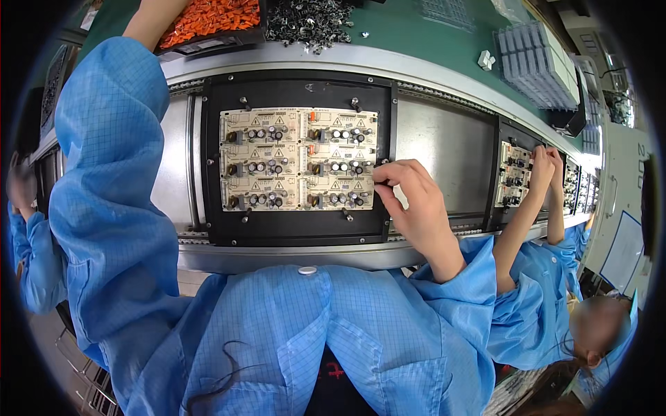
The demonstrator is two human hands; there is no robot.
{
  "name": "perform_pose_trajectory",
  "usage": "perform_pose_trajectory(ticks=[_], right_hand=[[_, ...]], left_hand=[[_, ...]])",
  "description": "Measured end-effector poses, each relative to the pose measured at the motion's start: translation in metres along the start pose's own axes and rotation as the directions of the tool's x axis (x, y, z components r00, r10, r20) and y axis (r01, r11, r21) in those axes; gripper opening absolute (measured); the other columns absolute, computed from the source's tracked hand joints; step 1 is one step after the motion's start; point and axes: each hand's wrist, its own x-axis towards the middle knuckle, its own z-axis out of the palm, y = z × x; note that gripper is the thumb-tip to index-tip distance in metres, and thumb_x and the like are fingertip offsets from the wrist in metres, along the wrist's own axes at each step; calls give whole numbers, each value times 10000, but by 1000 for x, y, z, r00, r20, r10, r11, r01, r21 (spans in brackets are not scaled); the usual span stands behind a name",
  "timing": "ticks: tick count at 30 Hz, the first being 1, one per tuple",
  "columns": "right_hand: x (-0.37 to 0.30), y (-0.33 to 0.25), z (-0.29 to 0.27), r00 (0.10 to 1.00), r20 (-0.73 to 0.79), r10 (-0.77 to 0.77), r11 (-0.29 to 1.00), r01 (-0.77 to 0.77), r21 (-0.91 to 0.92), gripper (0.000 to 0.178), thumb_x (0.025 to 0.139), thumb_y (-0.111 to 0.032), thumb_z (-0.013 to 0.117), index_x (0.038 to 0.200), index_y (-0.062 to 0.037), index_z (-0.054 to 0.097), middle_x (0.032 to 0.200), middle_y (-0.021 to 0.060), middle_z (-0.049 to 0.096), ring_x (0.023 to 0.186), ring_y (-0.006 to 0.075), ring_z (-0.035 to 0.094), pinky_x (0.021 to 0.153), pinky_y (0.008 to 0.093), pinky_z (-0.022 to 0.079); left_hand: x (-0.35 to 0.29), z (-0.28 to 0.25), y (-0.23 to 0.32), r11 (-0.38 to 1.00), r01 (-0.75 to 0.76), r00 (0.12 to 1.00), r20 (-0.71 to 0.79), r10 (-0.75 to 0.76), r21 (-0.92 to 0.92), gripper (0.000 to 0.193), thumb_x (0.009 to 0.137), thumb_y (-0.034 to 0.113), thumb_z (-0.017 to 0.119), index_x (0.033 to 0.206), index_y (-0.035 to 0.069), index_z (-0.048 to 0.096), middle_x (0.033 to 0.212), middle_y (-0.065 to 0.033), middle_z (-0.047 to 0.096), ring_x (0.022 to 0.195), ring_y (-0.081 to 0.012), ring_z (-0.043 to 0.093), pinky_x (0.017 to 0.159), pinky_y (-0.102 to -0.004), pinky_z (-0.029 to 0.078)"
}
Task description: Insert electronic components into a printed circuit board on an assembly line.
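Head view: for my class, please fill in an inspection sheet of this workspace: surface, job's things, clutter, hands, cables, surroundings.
Surface: black frame at the front metal rail; green bench beyond.
Job's things: cream circuit board inside the frame.
Clutter: orange parts heaped in a black bin; dark parts loose; stacked trays.
Hands: right hand at the board's right edge, grip unclear; left hand out of view.
Cables: nothing seen around the board.
Surroundings: blue-clothed co-workers at right and left.

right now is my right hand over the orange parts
No, your right hand is at the right edge of the circuit board panel, away from the orange parts.
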Motion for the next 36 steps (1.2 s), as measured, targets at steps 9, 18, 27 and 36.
perform_pose_trajectory(ticks=[9, 18, 27, 36], right_hand=[[3, -1, 3, 996, 10, -92, 991, 93, -97, 254, 792, 70, 718, 1015, -19, 634, 934, 108, 672, 853, 264, 663, 713, 345, 546], [52, 7, -45, 992, -79, -94, 985, 81, -154, 268, 843, -5, 718, 1105, -33, 667, 967, 118, 688, 761, 190, 672, 678, 321, 543], [189, 83, -10, 931, -112, -348, 903, 301, -306, 216, 863, -19, 665, 1077, -49, 678, 974, 118, 672, 880, 292, 662, 771, 356, 541], [187, 95, -9, 982, -148, -116, 977, 85, -197, 152, 876, -38, 669, 1025, -34, 699, 963, 98, 666, 822, 227, 664, 748, 336, 547]], left_hand=[[-9, -33, 15, 995, -17, 995, 97, 27, -97, 183, 815, 89, 700, 874, -85, 707, 764, -275, 675, 770, -385, 688, 734, -407, 533], [-103, -84, 73, 830, 345, 815, 578, -34, -438, 195, 895, 152, 715, 969, -28, 721, 843, -64, 721, 765, -93, 630, 719, -260, 510], [-206, -94, 144, 745, 493, 702, 711, -35, -450, 148, 854, 21, 688, 991, -35, 691, 817, -143, 687, 737, -209, 688, 671, -294, 547], [-216, -73, 159, 897, 123, 775, 605, 180, -424, 153, 799, -14, 712, 947, -11, 672, 827, -133, 657, 798, -278, 626, 721, -360, 516]])
